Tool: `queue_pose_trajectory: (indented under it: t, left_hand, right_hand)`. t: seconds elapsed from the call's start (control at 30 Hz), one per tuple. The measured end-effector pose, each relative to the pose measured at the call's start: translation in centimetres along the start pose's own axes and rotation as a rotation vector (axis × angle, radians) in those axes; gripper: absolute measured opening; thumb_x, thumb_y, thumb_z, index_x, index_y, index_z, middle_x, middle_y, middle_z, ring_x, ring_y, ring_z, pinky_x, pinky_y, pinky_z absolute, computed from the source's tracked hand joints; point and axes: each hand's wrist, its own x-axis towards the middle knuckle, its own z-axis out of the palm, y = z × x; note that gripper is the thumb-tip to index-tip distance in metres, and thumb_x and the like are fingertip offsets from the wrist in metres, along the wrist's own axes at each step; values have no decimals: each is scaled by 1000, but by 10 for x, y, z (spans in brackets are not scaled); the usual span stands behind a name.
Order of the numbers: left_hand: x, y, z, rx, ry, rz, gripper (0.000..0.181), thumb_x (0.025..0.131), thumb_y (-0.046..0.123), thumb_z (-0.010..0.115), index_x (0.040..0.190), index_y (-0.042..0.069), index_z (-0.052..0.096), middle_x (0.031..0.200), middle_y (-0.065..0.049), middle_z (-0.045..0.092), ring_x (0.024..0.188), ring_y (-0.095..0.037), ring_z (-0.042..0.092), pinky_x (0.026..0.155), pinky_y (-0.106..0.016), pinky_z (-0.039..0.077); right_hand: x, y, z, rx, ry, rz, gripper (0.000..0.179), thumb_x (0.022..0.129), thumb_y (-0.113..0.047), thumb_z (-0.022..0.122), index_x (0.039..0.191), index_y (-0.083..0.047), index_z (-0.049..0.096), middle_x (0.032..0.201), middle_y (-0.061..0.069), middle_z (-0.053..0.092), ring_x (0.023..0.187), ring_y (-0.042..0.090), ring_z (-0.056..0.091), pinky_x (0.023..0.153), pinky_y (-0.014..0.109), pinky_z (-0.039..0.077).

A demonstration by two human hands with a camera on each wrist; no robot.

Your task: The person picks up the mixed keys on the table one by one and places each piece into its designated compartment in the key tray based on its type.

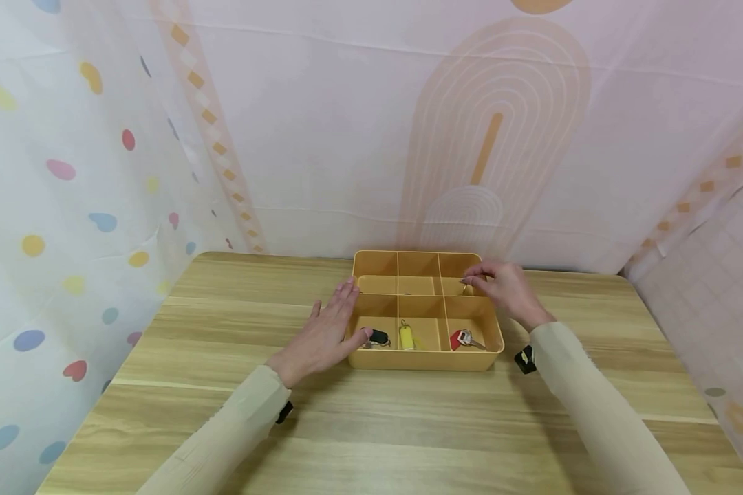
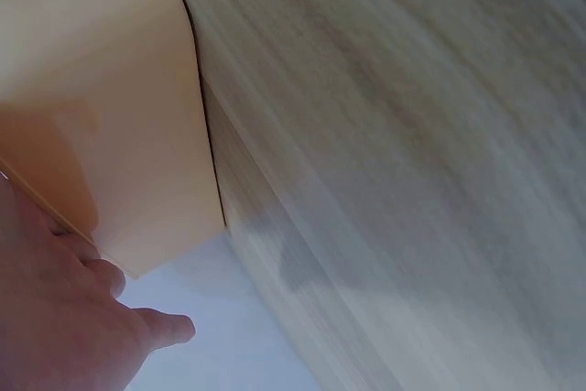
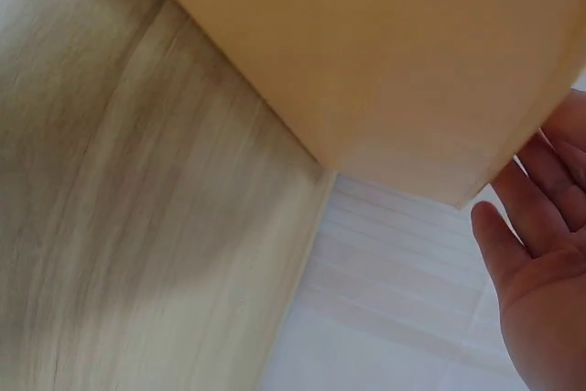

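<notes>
A yellow-orange divided box (image 1: pixel 427 361) sits on the table, with two rows of three compartments. My left hand (image 1: pixel 325 337) rests along its left wall, fingers stretched and thumb over the front-left compartment. In that compartment lies a dark key tag (image 1: pixel 380 336), partly behind the thumb. A yellow key tag (image 1: pixel 406 337) is in the front-middle one. At front right are a red tag (image 1: pixel 455 339) and a key (image 1: pixel 468 338). My right hand (image 1: pixel 506 289) pinches a small metal thing (image 1: pixel 465 282) over the back-right compartment; its kind cannot be told.
The box stands at the back of the wood-grain table (image 1: pixel 427 433), close to a patterned cloth (image 1: pixel 322 137) that hangs behind. Another dotted cloth (image 1: pixel 99 275) hangs on the left. A black wrist device (image 1: pixel 525 359) shows below the right sleeve.
</notes>
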Motion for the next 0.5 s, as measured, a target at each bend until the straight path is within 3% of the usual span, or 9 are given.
queue_pose_trajectory:
  t: [0.2,0.5]
  left_hand:
    - [-1,0,1,-9,3,-6,87,107,56,43,164,-1,10,173,-14,-1,159,-32,5,121,-69,13]
    - [0,-1,2,-21,8,-4,88,106,57,41,165,1,8,173,-14,0,159,-31,5,120,-70,13]
  right_hand:
    - [1,5,3,-6,-18,-18,13,101,-10,68,105,-3,78,132,16,70,132,38,58,112,56,43]
    - [-4,11,1,-59,-50,-46,50,104,-27,66,145,0,57,161,15,43,153,42,26,123,62,19]
